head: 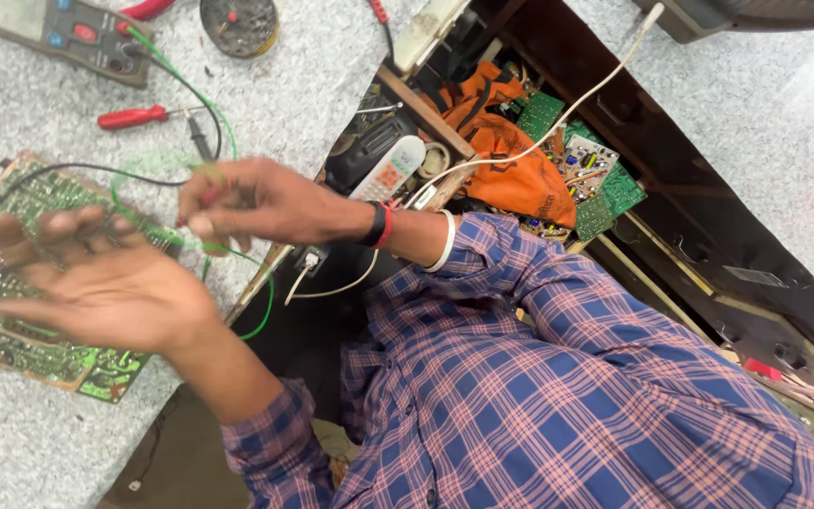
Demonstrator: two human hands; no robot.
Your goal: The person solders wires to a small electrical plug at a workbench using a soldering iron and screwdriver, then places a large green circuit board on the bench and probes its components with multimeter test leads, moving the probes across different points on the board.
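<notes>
My left hand [96, 283] is blurred, fingers spread and holding nothing, hovering over a green circuit board [40, 353] that lies on the speckled grey table [30, 443]. My right hand [252, 203], with a black and red band and a white bangle at the wrist, is pinched shut on thin wires just above the board's right end. A green wire [190, 90] and a black wire [68, 170] loop from those fingers. What else the fingers grip is too blurred to tell.
A grey multimeter [58, 33], a red-handled screwdriver [134, 117] and a round solder reel [239, 24] lie at the table's far side. An open dark drawer holds a white remote [388, 170], an orange cloth [515, 165] and small circuit boards [600, 184]. A white cable [558, 118] crosses it.
</notes>
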